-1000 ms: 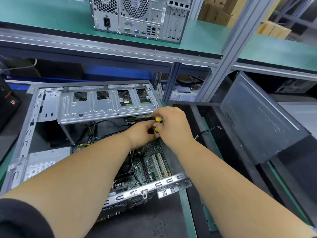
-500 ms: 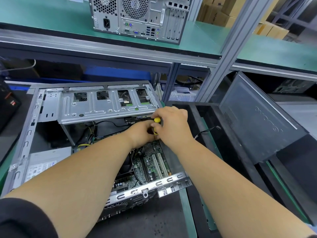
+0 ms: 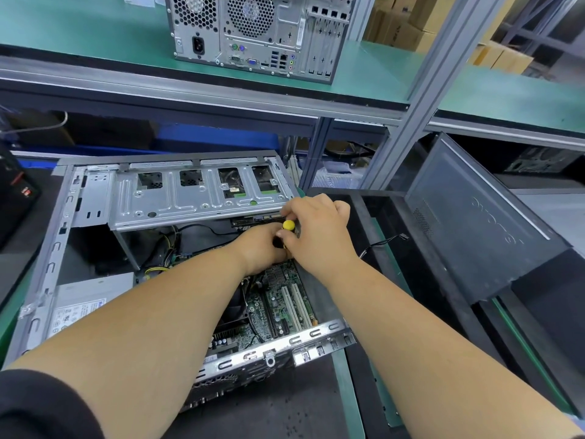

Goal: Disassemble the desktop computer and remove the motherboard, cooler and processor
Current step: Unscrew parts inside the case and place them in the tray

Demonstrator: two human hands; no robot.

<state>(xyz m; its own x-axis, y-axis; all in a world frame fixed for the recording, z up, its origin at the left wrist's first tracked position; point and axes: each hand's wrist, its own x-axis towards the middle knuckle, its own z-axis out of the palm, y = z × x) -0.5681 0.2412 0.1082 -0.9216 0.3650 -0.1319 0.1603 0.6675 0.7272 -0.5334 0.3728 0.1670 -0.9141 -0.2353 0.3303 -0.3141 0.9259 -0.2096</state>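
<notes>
Both hands over mobo (image 3: 286, 299) in open case (image 3: 57, 248): R hand (image 3: 319, 236) fingers curled on screwdriver (image 3: 288, 225); L hand (image 3: 261, 248) fingers hidden, can't tell.

Workbench bay under a green-topped metal shelf

A long green-surfaced shelf with a grey aluminium front rail (image 3: 190, 87) runs across the top, carried by grey aluminium uprights (image 3: 421, 99). Stacked brown cardboard boxes (image 3: 402, 23) sit behind it at the upper right. Below, a black bench mat (image 3: 285, 403) with a green edge strip (image 3: 348, 397) covers the work surface, and a blue plastic bin (image 3: 215, 134) shows beneath the shelf.
</notes>
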